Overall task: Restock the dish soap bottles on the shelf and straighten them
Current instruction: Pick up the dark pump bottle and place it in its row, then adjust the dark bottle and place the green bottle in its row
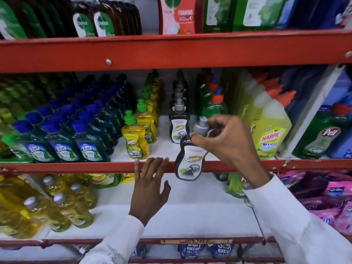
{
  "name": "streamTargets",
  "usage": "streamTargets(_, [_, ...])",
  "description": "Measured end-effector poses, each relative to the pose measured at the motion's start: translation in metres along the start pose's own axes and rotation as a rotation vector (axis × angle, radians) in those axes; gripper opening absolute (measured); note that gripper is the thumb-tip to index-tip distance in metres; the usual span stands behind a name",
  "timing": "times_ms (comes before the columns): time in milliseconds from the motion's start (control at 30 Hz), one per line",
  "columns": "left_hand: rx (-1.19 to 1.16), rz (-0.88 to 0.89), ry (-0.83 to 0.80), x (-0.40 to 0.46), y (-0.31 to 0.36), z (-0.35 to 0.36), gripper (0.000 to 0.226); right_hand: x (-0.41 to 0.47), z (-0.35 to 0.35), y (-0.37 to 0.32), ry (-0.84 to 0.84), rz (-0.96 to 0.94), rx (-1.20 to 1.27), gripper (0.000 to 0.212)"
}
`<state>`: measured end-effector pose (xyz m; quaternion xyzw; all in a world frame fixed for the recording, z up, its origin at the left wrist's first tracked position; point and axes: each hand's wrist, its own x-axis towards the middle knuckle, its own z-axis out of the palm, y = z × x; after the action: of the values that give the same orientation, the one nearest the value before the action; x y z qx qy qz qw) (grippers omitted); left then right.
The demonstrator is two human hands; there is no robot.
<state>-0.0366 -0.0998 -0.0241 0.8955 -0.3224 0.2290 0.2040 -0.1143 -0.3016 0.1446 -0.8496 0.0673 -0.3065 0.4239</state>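
My right hand (226, 143) grips a dark "Super" dish soap bottle (189, 162) by its neck under the grey cap, hanging in front of the red front rail of the middle shelf (76, 166). My left hand (150, 185) is open, fingers spread, its fingertips touching that rail just left of the held bottle. On the shelf behind stands a row of dark Super bottles (179, 126) running back. To their left runs a row of yellow Super bottles with green caps (135, 140).
Blue-capped Lizol bottles (89, 143) crowd the shelf's left part. Green bottles (214, 105), yellow Harpic (270, 130) and Pril (323, 136) stand at the right. Yellow bottles (62, 210) and pink pouches (329, 199) fill the lower shelf. Dettol bottles (95, 20) sit above.
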Motion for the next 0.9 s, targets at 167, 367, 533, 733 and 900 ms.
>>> streamTargets(167, [-0.004, -0.007, -0.062, 0.001, -0.001, -0.005, 0.07, 0.039, 0.026, -0.012, 0.037, -0.006, -0.091, 0.025])
streamTargets(367, [-0.03, 0.008, -0.052, 0.0, 0.0, -0.008, 0.072, 0.061, 0.064, 0.006, -0.031, 0.015, -0.148, 0.026])
streamTargets(533, [-0.015, 0.018, -0.044, -0.001, 0.0, -0.009, 0.072, 0.071, 0.076, 0.015, -0.041, 0.043, -0.142, 0.027])
streamTargets(733, [0.039, 0.022, -0.061, -0.001, 0.001, -0.007, 0.073, 0.069, 0.075, 0.024, -0.059, -0.008, -0.174, 0.027])
streamTargets(900, [0.035, 0.046, -0.007, 0.003, 0.012, -0.001, 0.066, 0.046, 0.062, 0.023, -0.049, -0.027, -0.266, 0.05])
